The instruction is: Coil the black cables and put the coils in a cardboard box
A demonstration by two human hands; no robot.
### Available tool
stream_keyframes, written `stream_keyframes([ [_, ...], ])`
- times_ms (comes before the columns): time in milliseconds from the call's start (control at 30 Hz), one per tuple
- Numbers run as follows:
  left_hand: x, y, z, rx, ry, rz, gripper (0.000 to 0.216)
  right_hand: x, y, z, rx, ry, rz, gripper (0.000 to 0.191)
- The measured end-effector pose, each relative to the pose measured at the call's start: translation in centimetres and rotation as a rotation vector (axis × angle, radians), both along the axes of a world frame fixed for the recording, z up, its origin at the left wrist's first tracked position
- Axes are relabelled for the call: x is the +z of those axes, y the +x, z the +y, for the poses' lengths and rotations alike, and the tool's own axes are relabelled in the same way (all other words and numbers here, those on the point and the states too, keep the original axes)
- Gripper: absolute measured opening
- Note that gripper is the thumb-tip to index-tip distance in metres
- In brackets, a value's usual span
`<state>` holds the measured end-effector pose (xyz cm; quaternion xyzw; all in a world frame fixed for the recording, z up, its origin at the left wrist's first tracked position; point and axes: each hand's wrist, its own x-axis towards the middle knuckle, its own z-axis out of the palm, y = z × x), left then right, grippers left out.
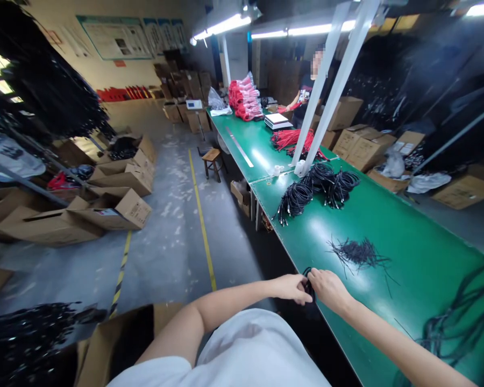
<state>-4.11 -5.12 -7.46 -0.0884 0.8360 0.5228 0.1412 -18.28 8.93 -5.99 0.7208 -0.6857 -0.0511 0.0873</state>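
My left hand [292, 287] and my right hand [328, 287] meet at the near edge of the green table [407, 236]. Both are closed on a small coil of black cable [307, 282] held between them; most of the coil is hidden by my fingers. A loose heap of thin black ties [357, 251] lies on the table just beyond my right hand. Further along sit several bundles of coiled black cables [318, 188].
Open cardboard boxes [105, 204] line the floor at left, beside a yellow floor line [204, 226]. A box of black cables [28, 333] is at lower left. Red cables [290, 141] and red packages [245, 99] lie further down the table, where another person [306, 94] stands. White posts [326, 91] rise from the table.
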Motion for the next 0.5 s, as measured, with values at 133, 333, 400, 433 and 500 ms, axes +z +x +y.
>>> stream_keyframes([
  [133,0.8,1.0,-2.7,0.013,-0.216,0.313,0.051,1.2,1.2,0.1,0.156,-0.079,0.075,0.017],
  [333,1.0,-1.3,-2.2,-0.128,-0.459,0.191,0.011,2.1,2.5,-0.6,0.289,-0.166,0.057,0.02],
  [400,0.8,-1.4,-0.5,0.008,-0.533,0.094,0.024,1.2,1.3,-0.9,0.196,-0.194,0.027,0.024],
  [433,0.8,-1.3,0.4,0.07,-0.562,0.072,0.032,0.7,0.6,-1.0,0.148,-0.204,0.01,0.025],
  [500,0.8,-0.6,2.0,0.076,-0.533,0.042,0.057,-0.4,-0.9,-1.1,0.062,-0.211,-0.031,0.025],
])
